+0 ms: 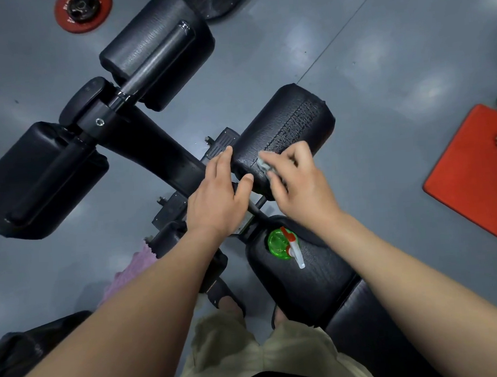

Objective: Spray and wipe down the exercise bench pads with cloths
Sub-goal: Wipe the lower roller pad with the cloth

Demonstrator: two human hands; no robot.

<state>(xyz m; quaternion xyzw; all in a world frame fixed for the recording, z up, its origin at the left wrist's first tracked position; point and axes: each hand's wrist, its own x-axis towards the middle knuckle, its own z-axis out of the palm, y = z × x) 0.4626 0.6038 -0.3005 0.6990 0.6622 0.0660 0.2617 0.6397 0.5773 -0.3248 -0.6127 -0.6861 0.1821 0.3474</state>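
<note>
The roller pad lies directly ahead of both hands, long axis running forward-right. The right hand pinches a small grey cloth against its near end. The left hand, open, braces the pad's left edge. The green spray bottle stands behind the right wrist; a pink cloth hangs under the left forearm.

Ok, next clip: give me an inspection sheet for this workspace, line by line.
Surface: grey floor, black bench frame.
Job's things: roller pad being wiped; green spray bottle standing on seat pad; pink cloth low left.
Clutter: red weight plate, red mat.
Grippers: right hand presses grey cloth on pad; left hand open, fingers steadying pad end.
Cables: nothing seen.
Surroundings: another person's foot at mat edge.
</note>
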